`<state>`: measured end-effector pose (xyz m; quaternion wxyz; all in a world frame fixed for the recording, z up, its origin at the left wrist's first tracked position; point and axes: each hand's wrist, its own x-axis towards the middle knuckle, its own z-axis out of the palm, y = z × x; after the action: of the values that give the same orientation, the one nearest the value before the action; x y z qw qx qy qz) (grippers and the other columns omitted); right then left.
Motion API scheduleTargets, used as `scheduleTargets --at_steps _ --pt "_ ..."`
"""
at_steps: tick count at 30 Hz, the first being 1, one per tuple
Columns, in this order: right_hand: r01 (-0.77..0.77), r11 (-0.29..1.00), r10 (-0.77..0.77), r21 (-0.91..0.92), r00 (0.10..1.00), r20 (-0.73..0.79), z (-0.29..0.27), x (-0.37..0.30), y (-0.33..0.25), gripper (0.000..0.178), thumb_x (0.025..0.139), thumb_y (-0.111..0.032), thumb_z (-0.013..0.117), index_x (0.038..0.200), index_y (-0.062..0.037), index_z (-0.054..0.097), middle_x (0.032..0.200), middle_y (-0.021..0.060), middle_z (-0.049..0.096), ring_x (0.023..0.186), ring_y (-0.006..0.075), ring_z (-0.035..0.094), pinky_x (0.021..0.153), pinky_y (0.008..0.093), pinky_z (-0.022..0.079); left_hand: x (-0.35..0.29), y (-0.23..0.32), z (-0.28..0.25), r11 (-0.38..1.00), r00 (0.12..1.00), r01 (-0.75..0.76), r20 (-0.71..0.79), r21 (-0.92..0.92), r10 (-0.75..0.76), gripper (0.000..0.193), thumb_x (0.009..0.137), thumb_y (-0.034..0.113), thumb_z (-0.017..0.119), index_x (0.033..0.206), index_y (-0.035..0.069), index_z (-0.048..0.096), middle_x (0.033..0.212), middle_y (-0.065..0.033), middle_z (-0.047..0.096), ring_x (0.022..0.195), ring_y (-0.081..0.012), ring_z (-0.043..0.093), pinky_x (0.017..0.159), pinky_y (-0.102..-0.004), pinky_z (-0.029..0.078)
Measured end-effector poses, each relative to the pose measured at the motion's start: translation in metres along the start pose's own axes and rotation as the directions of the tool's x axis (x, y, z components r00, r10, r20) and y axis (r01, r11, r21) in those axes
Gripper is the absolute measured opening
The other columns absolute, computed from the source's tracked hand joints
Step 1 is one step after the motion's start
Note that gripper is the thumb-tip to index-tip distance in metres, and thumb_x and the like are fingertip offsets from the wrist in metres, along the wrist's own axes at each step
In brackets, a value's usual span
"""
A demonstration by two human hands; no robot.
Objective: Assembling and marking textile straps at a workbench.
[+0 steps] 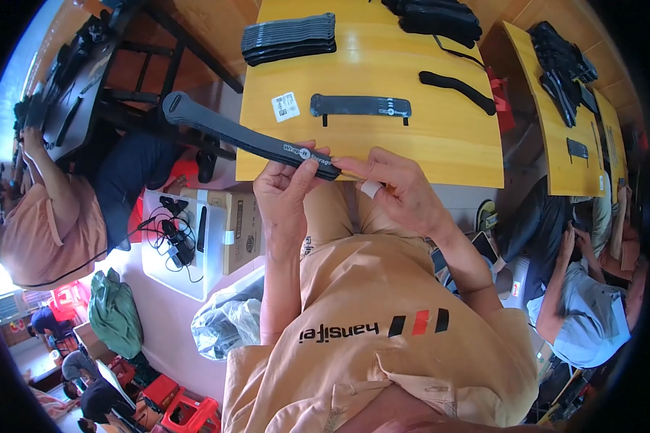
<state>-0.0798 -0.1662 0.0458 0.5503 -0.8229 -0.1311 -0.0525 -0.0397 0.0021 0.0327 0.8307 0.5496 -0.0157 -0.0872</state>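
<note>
A stack of long black storage straps [231, 135], each with a rounded, slotted end, slants from upper left down to my hands at the table's front edge. My left hand [289, 184] is closed around the lower end, its thumb on top over pale print. Pinched fingers of my right hand [397, 180] touch the tip of the same stack; a small white wrap [372, 189] shows at one finger. Just beyond lies a flat black label strip [361, 106] with two short tabs, beside a white printed sticker [285, 106].
Stacked black straps [289, 37] lie at the table's far left, with a darker pile [440, 22] far right. One curved black strap [457, 92] rests on the yellow table [455, 151]. A white bin [184, 249] of cables stands left below; other people work on both sides.
</note>
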Motion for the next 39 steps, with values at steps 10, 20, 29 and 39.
scheduleTargets --at_steps 10,20,29,39 --pt "0.008 0.996 -0.006 -0.09 1.0 0.023 -0.004 0.0 0.0 0.065 0.057 0.018 0.038 0.113 -0.0092 0.059 0.065 0.0081 0.041 0.06 0.0187 0.043 0.056 0.0256 0.038 -0.002 -0.007 0.003 1.0 0.998 -0.001 -0.064 -0.016 0.0 0.024 0.079 0.004 0.062 0.102 -0.004 0.057 0.091 -0.0119 0.063 0.082 -0.0138 0.061 0.069 -0.0214 0.05" --pt "0.019 1.0 -0.018 0.02 0.997 -0.074 0.012 -0.004 0.006 0.059 0.063 0.018 0.042 0.113 -0.0085 0.058 0.067 0.0059 0.039 0.06 0.015 0.04 0.055 0.0233 0.036 -0.001 -0.016 0.004 1.0 0.989 -0.009 -0.148 -0.007 0.008 0.023 0.08 0.005 0.06 0.101 -0.003 0.056 0.09 -0.0122 0.063 0.08 -0.0145 0.062 0.067 -0.023 0.052" --pt "-0.014 0.998 0.014 -0.058 1.0 0.003 0.0 -0.002 0.0 0.052 0.069 0.012 0.049 0.114 -0.0123 0.057 0.068 0.0125 0.044 0.062 0.0258 0.047 0.057 0.0331 0.04 -0.002 -0.019 0.006 0.995 0.987 -0.07 -0.141 0.074 0.08 0.02 0.081 0.004 0.059 0.1 -0.003 0.057 0.088 -0.0125 0.063 0.078 -0.0154 0.062 0.068 -0.0253 0.053" --pt "0.045 0.999 -0.04 0.023 0.984 -0.175 0.026 -0.006 0.021 0.055 0.067 0.018 0.04 0.114 -0.0053 0.056 0.075 0.0117 0.054 0.064 0.0179 0.049 0.057 0.023 0.039 0.001 -0.021 0.011 0.996 0.987 -0.074 -0.142 0.048 0.08 0.018 0.081 0.004 0.058 0.099 -0.003 0.057 0.091 -0.012 0.063 0.082 -0.0153 0.062 0.068 -0.0257 0.053"
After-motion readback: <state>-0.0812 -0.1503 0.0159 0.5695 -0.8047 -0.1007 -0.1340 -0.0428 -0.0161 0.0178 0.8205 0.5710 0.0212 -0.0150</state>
